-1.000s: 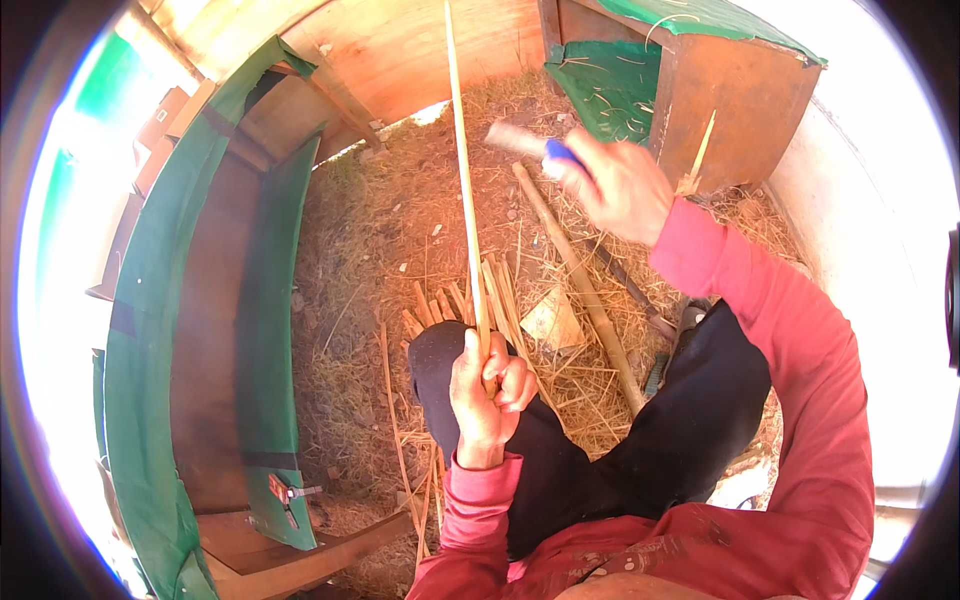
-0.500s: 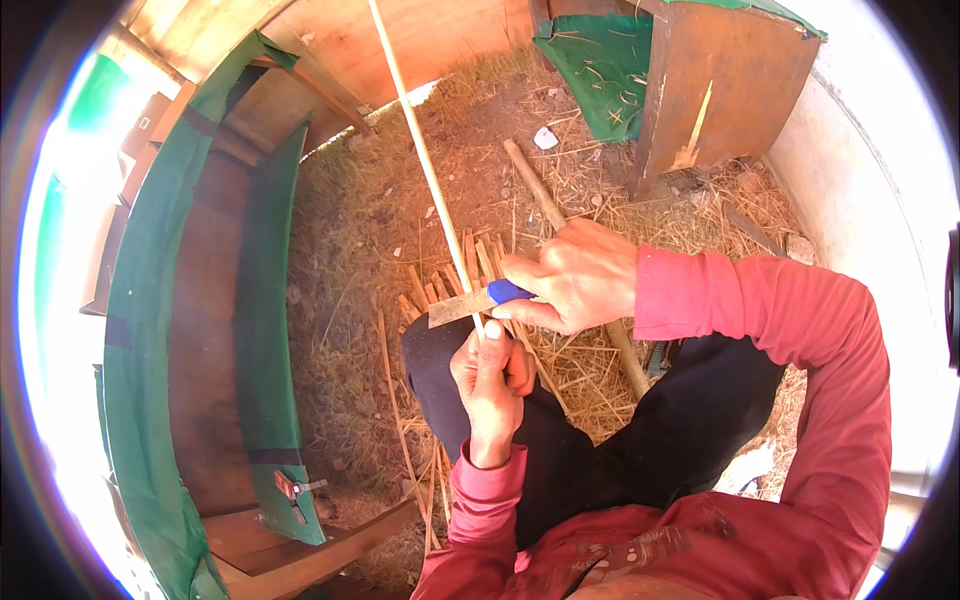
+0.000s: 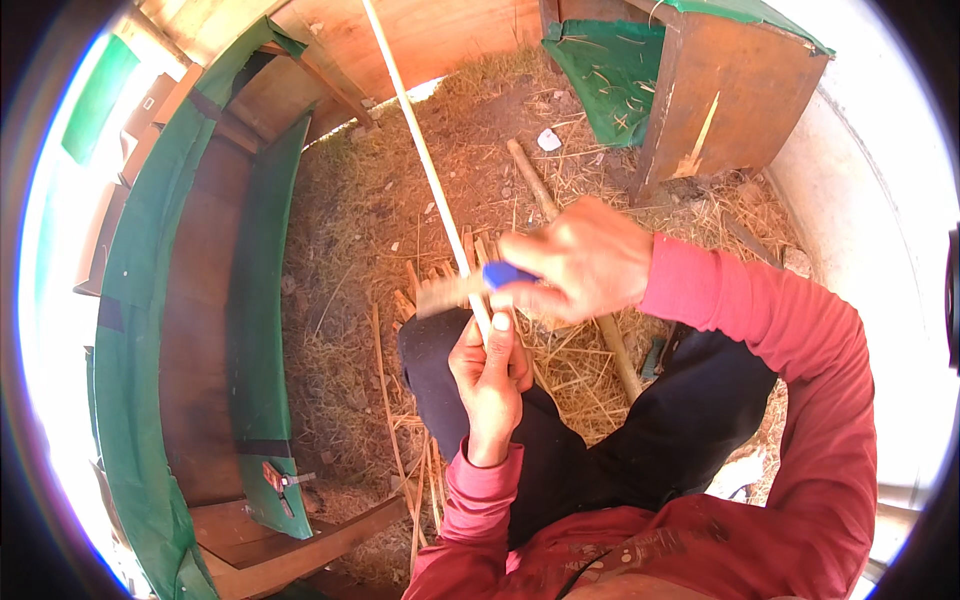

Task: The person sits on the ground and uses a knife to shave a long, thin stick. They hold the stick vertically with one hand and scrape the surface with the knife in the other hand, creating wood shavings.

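A long, thin, pale strip of wood or bamboo runs from the far wall down to my lap. My left hand is closed round its near end, thumb lying along the top. In my right hand, smeared by motion, is a knife with a blue grip and a broad flat blade. The blade lies across the strip just beyond my left thumb; whether it bites into the strip is too blurred to tell. Behind the blade, several cut wooden pieces show, partly hidden.
Straw litters the ground. A thick pole lies beyond my right hand and reaches toward my knees. On the left stands a bench with green cloth, a red-handled tool on its end. A wooden box stands at the far right.
My right hand and the knife have risen slightly and become blurred. My left hand keeps its hold on the strip. The whole view has shifted a little.
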`<action>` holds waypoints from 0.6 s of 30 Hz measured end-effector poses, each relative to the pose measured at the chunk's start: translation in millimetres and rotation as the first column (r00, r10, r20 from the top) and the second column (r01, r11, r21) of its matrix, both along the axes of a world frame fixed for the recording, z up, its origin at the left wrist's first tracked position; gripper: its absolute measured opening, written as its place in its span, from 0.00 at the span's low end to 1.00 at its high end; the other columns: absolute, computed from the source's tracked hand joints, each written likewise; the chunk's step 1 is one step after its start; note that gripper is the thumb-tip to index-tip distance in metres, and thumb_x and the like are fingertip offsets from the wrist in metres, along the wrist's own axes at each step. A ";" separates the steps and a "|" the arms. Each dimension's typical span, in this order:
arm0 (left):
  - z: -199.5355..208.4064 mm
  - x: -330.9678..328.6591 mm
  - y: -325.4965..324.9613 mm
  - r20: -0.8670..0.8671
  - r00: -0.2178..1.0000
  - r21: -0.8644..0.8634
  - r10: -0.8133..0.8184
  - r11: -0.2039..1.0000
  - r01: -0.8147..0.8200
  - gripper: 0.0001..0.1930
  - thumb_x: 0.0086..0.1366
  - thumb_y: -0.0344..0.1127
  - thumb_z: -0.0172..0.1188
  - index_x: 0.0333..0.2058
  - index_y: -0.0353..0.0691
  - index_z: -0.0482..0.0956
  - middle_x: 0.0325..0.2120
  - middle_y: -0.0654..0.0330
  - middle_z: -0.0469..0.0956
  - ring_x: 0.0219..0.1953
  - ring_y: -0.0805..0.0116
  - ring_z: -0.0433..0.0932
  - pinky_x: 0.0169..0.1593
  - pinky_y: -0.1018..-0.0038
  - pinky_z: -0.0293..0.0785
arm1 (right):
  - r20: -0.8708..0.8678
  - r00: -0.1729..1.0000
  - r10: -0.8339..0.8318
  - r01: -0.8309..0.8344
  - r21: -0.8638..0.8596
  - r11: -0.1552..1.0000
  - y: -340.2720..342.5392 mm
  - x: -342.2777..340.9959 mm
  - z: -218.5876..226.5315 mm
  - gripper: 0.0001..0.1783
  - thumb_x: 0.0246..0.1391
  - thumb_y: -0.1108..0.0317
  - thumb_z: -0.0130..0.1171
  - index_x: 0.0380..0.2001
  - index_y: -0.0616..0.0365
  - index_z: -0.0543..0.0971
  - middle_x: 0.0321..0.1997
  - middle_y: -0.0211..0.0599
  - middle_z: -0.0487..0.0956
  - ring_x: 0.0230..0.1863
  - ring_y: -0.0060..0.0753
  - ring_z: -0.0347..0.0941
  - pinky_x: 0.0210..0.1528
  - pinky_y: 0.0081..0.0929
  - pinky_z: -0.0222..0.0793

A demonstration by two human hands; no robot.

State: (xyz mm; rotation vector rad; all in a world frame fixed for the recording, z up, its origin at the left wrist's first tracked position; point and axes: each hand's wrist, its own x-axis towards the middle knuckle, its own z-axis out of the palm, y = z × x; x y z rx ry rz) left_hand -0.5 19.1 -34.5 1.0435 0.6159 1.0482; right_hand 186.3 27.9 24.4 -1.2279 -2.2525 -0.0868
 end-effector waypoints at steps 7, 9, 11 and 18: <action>-0.9 -7.7 -3.4 0.064 0.992 -0.023 -0.112 0.993 0.113 0.10 0.72 0.39 0.48 0.37 0.38 0.72 0.08 0.70 0.57 0.08 0.83 0.49 0.12 0.81 0.45 | 0.058 0.998 0.002 0.001 -0.039 0.999 -1.0 -4.4 -15.6 0.20 0.55 0.48 0.57 0.25 0.54 0.70 0.08 0.38 0.68 0.10 0.49 0.67 0.12 0.41 0.58; 2.7 -6.1 -5.8 -0.003 0.995 -0.020 -0.103 0.994 0.103 0.11 0.72 0.40 0.48 0.35 0.39 0.70 0.07 0.70 0.56 0.08 0.82 0.49 0.12 0.80 0.45 | 0.080 0.997 0.004 -0.002 -0.026 1.000 0.3 -3.0 -19.4 0.21 0.55 0.47 0.57 0.25 0.55 0.70 0.08 0.38 0.68 0.10 0.49 0.67 0.12 0.41 0.59; 3.7 -6.0 -4.4 -0.033 0.995 -0.075 -0.090 0.993 0.088 0.14 0.71 0.42 0.49 0.27 0.44 0.63 0.07 0.70 0.53 0.07 0.81 0.47 0.13 0.80 0.43 | 0.125 0.991 -0.054 0.052 0.027 0.998 4.7 -0.6 -21.0 0.22 0.55 0.47 0.56 0.25 0.55 0.70 0.08 0.38 0.68 0.09 0.48 0.67 0.12 0.40 0.59; 11.6 -18.0 -4.8 0.116 0.977 -0.173 -0.179 0.965 0.197 0.20 0.70 0.46 0.48 0.20 0.48 0.57 0.07 0.70 0.49 0.07 0.81 0.43 0.13 0.79 0.39 | -0.120 0.802 -0.585 0.585 -0.035 0.810 61.4 41.9 2.4 0.22 0.58 0.48 0.53 0.25 0.56 0.71 0.09 0.40 0.68 0.08 0.44 0.65 0.11 0.39 0.59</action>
